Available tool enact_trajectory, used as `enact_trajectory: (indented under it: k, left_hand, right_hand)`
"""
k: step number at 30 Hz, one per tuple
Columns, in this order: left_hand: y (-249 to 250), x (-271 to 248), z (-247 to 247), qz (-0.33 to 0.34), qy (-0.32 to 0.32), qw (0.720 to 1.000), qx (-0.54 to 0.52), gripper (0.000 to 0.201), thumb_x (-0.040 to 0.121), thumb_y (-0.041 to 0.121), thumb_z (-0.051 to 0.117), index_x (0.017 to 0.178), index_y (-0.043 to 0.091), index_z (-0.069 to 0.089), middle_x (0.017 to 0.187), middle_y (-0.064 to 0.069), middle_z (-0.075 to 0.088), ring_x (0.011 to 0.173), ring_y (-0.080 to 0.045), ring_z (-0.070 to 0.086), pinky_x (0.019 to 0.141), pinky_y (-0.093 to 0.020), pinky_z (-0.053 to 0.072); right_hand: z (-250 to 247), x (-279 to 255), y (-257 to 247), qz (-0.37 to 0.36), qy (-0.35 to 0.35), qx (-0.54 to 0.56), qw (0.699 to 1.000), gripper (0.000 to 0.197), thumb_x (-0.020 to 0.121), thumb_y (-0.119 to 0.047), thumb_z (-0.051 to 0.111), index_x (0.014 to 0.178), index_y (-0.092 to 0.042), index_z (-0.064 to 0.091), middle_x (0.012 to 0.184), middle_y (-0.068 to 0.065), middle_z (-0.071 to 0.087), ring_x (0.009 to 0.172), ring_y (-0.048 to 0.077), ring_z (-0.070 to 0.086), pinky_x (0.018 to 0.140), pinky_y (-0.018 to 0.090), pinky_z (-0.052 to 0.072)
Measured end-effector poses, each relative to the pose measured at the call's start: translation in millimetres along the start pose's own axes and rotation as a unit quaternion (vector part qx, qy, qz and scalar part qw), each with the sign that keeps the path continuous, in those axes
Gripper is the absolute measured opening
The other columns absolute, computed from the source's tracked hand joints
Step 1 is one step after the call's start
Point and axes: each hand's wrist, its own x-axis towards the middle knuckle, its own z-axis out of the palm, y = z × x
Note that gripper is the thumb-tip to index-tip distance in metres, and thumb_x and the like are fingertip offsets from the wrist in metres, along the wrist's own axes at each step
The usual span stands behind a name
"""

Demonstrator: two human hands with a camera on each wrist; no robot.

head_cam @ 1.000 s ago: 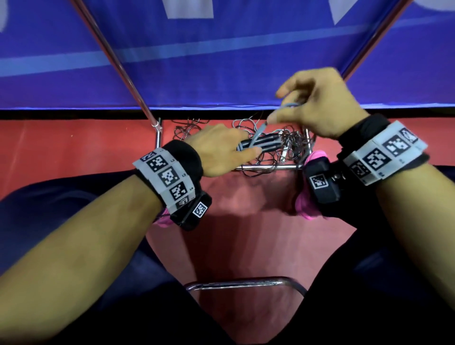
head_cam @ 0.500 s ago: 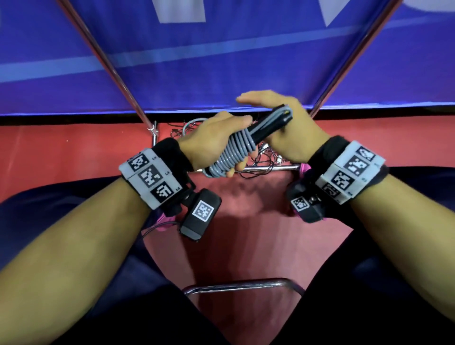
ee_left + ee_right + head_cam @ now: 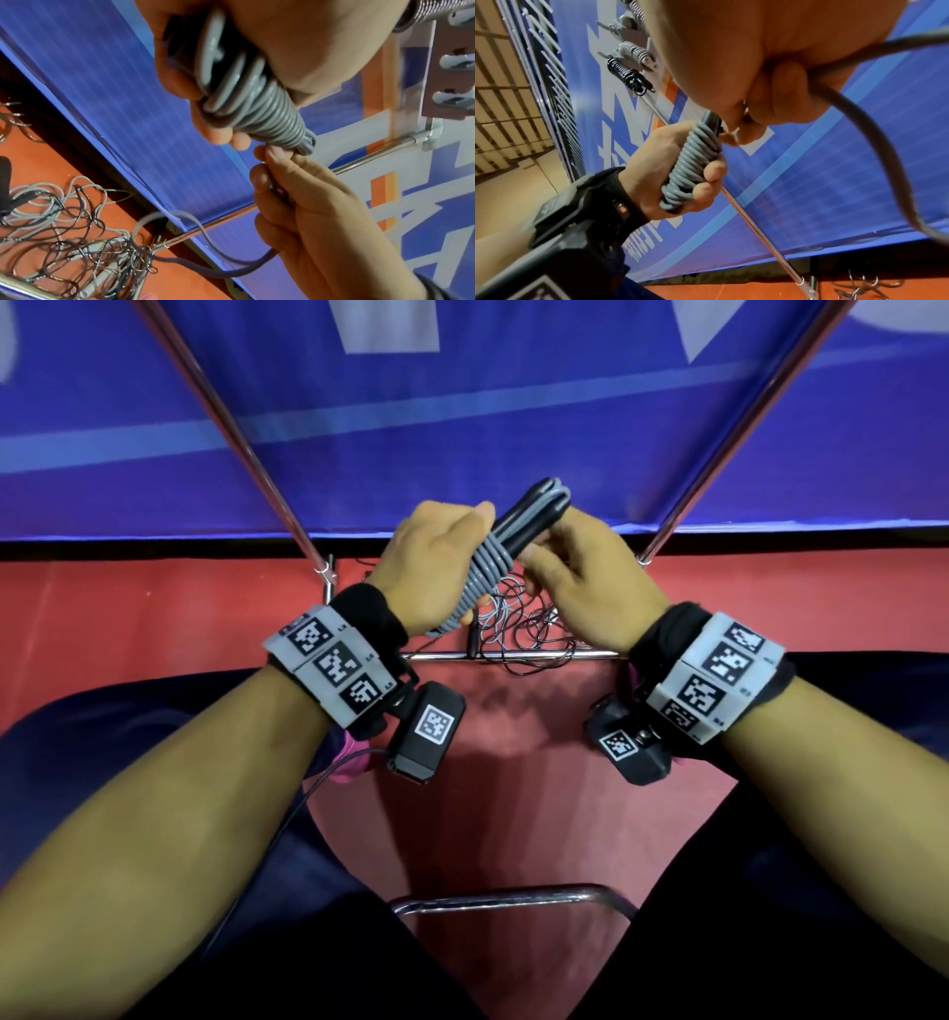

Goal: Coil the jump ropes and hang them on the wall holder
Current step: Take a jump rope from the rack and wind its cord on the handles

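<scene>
Curled tight, the left hand [image 3: 436, 567] wraps all its fingers round the grey plastic jump rope [image 3: 490, 567], wound in close turns over its black handles [image 3: 524, 518], which poke out toward 1 o'clock. The bundle sits at 12 o'clock in the head view, clear of the red floor [image 3: 154, 618]. At its 3 o'clock the right hand [image 3: 585, 593] is closed too, fingers folded over the loose tail [image 3: 885, 152] of the same cord, pinching it where the winding ends. The cord looks light, smooth and springy. I judge the turns would slacken if the tail were let go, so grip across the coil's middle with the tail taut. At 6 o'clock a tangle of thin ropes [image 3: 518, 618] lies on the floor. The wall holder of metal hooks [image 3: 631, 54], at 10 o'clock in the right wrist view, carries coils.
</scene>
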Motion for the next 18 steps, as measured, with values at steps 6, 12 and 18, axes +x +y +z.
enact_trajectory:
  k: [6, 12, 18]
  left_hand:
    - [5.5, -1.2, 1.9, 0.045, 0.024, 0.994, 0.097, 0.028, 0.100, 0.032, 0.034, 0.097, 0.019, 0.059, 0.073, -0.013, 0.061, 0.061, -0.036, 0.062, 0.052, -0.039, 0.049]
    - [9.2, -0.5, 5.3, 0.060, 0.041, 0.980, 0.186, 0.037, 0.095, 0.039, 0.030, 0.070, 0.012, 0.033, 0.070, -0.021, 0.044, 0.070, -0.041, 0.046, 0.059, -0.043, 0.035]
    - [2.4, -0.6, 12.2, 0.043, 0.030, 0.975, 0.218, 0.051, 0.106, 0.052, 0.024, 0.071, 0.017, 0.035, 0.062, -0.005, 0.048, 0.074, -0.040, 0.058, 0.067, -0.044, 0.040]
  right_hand:
    - [3.3, -10.0, -9.8, 0.024, -0.019, -0.087, 0.996, 0.024, 0.097, -0.023, 0.057, 0.078, -0.009, 0.060, 0.067, 0.000, 0.063, 0.067, 0.021, 0.055, 0.062, 0.028, 0.038]
    - [-0.8, -8.7, -13.6, 0.076, -0.002, 0.030, 0.997, 0.045, 0.099, -0.034, 0.059, 0.063, -0.008, 0.068, 0.040, -0.008, 0.040, 0.042, 0.008, 0.033, 0.048, 0.023, 0.029]
    - [1.0, -7.6, -11.1, 0.100, -0.025, 0.075, 0.992, 0.044, 0.098, -0.029, 0.062, 0.067, 0.002, 0.069, 0.035, -0.009, 0.044, 0.037, 0.009, 0.029, 0.042, 0.019, 0.027]
